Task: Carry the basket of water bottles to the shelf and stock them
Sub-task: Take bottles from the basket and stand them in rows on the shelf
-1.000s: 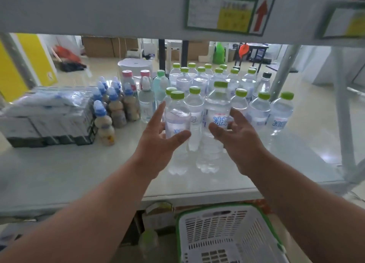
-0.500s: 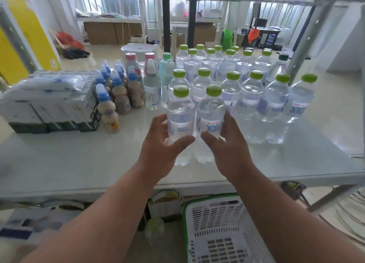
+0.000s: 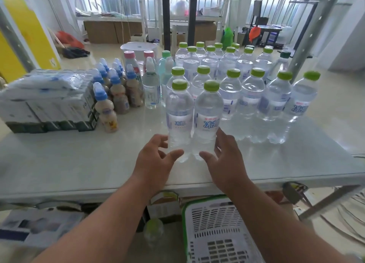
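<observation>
Two clear water bottles with green caps, the left bottle (image 3: 179, 114) and the right bottle (image 3: 209, 116), stand side by side at the front of the white shelf (image 3: 79, 164). Behind them stand several rows of the same bottles (image 3: 250, 93). My left hand (image 3: 156, 162) is at the base of the left bottle, fingers spread. My right hand (image 3: 224, 158) mirrors it at the base of the right bottle. Neither hand wraps around a bottle. The white basket with a green rim (image 3: 215, 229) sits on the floor below the shelf edge, and the part I see holds nothing.
Small blue-capped drink bottles (image 3: 106, 108) and wrapped carton packs (image 3: 45, 104) fill the shelf's left side. A slanted metal upright (image 3: 310, 37) stands at the right. One green-capped bottle (image 3: 153, 229) stands on the floor under the shelf, left of the basket.
Both hands have slid from the bottles' middles down to their bases and loosened, fingers spreading. The two front bottles now stand free on the shelf.
</observation>
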